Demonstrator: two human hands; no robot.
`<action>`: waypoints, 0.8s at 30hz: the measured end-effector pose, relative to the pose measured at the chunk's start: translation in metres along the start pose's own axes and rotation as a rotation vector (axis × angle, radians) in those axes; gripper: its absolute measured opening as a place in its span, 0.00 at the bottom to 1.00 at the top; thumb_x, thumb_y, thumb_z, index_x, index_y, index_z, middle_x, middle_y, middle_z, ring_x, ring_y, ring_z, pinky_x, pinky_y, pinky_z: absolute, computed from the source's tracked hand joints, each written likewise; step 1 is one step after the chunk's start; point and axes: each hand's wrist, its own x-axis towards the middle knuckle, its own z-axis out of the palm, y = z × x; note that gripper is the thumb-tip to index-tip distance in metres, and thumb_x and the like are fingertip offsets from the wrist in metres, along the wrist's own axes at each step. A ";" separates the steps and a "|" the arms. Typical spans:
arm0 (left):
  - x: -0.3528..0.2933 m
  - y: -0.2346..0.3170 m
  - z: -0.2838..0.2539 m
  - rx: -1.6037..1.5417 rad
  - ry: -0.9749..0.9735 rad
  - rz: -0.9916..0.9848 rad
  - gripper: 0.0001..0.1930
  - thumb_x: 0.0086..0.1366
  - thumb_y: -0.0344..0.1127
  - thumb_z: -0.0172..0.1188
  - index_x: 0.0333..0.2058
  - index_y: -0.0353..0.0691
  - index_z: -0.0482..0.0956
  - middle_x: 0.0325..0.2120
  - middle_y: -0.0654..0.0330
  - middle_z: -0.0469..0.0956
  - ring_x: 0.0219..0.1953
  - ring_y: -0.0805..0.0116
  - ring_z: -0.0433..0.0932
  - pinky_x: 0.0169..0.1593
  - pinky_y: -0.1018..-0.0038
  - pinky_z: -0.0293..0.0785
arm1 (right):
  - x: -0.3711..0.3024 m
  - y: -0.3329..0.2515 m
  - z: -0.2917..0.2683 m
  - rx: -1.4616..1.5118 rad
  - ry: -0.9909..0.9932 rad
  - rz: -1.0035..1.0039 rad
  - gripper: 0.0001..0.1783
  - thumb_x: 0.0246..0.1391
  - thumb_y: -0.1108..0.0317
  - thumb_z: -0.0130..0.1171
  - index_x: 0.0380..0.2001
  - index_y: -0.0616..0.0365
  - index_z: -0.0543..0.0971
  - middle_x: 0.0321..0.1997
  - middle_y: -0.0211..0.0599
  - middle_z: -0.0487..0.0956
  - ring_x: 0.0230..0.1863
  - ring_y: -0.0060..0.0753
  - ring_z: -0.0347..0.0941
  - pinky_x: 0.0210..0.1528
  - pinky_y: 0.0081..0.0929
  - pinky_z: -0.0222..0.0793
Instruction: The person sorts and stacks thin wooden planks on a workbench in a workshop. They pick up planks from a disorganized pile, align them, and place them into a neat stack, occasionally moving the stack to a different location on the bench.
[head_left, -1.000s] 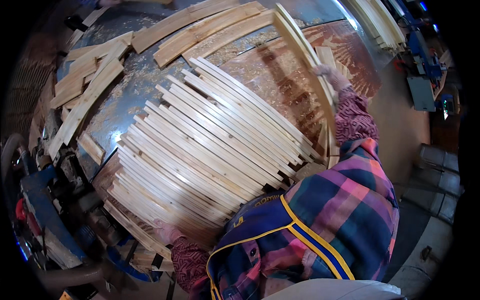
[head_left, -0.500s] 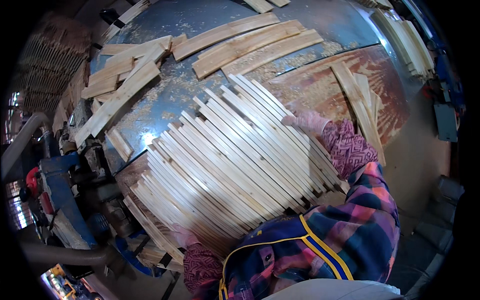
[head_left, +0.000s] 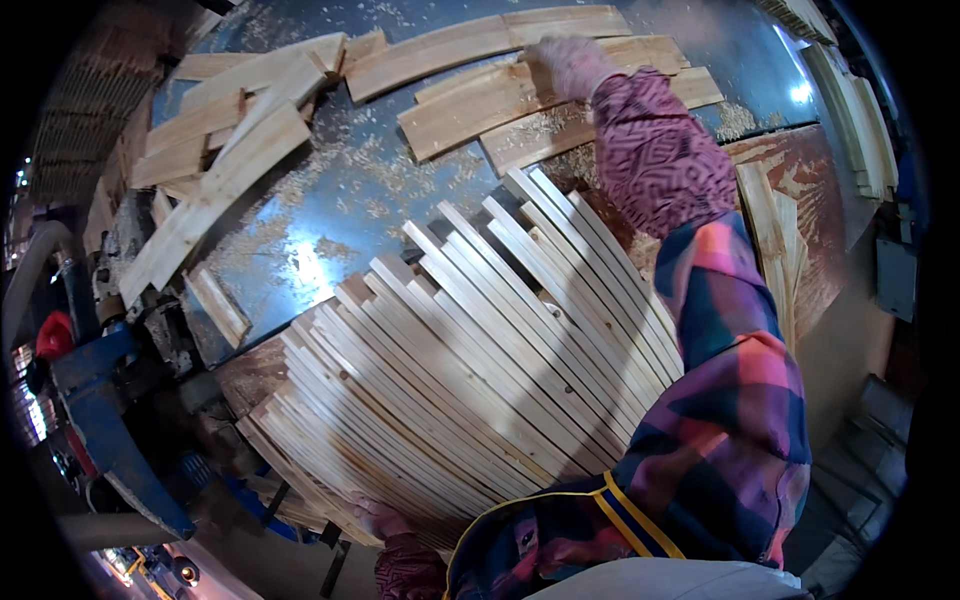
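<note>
A wide row of pale wooden strips (head_left: 450, 350) lies side by side in front of me, their far ends uneven. My left hand (head_left: 380, 518), in a pinkish glove, rests at the near left edge of the row; its fingers look stretched out against the strips, partly in shadow. My right arm reaches across the row. At its end my right hand (head_left: 575, 68), also gloved and smeared by motion, is over a wooden board (head_left: 490, 105) among several boards at the far side. Whether its fingers close on that board cannot be made out.
Sawdust covers the blue metal table (head_left: 370, 215). A loose pile of boards (head_left: 215, 190) lies at the far left, with blue machinery (head_left: 110, 420) nearer. Narrow boards (head_left: 775, 240) lie on the reddish panel (head_left: 820, 255) at right. Stacked timber (head_left: 850, 120) stands beyond.
My right hand has left the right side of the strip row and moved far forward to the boards. My left hand stays at the near left edge. The whole view has shifted slightly.
</note>
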 end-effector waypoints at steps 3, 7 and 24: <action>0.012 -0.003 0.003 0.423 -0.131 0.160 0.30 0.76 0.53 0.40 0.69 0.41 0.63 0.66 0.52 0.66 0.69 0.48 0.61 0.69 0.55 0.57 | 0.002 0.056 0.013 0.029 0.192 0.054 0.31 0.56 0.72 0.56 0.64 0.41 0.70 0.63 0.42 0.74 0.63 0.47 0.72 0.64 0.44 0.69; 0.025 -0.039 0.049 0.306 -0.163 0.179 0.28 0.75 0.50 0.43 0.66 0.39 0.66 0.65 0.53 0.68 0.67 0.46 0.64 0.68 0.51 0.59 | -0.032 0.070 0.028 -0.062 0.089 0.047 0.48 0.47 0.72 0.65 0.72 0.39 0.58 0.73 0.41 0.63 0.71 0.46 0.62 0.69 0.40 0.64; 0.028 -0.054 0.095 -0.625 0.395 0.022 0.28 0.78 0.53 0.34 0.62 0.37 0.68 0.54 0.44 0.73 0.55 0.50 0.72 0.59 0.61 0.67 | -0.078 0.090 0.102 -0.116 0.240 -0.122 0.53 0.44 0.75 0.64 0.73 0.39 0.54 0.73 0.43 0.59 0.73 0.51 0.55 0.73 0.47 0.55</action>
